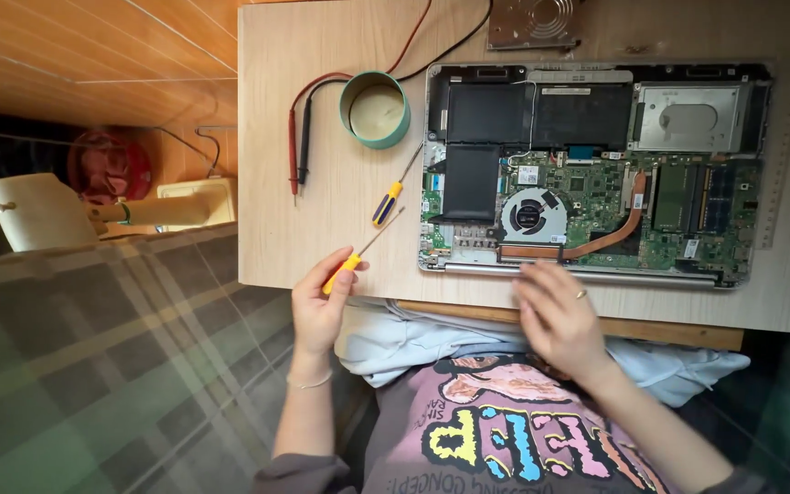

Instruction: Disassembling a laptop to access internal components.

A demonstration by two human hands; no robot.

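Note:
An opened laptop (596,174) lies on a wooden table (322,110), its circuit board, fan, copper heat pipe and black battery exposed. My left hand (320,306) grips a small yellow-handled screwdriver (358,252) just left of the laptop's near corner, the shaft pointing up and right. A second screwdriver (389,197) with a blue and yellow handle lies on the table beside the laptop's left edge. My right hand (555,316) is blurred, fingers spread, hovering at the laptop's near edge below the fan, holding nothing.
A green round tin (375,110) stands left of the laptop. Red and black probes (298,151) with leads lie further left. A metal plate (534,23) rests at the table's far edge. A clear ruler (779,155) lies right of the laptop. A lamp (43,210) stands off-table at left.

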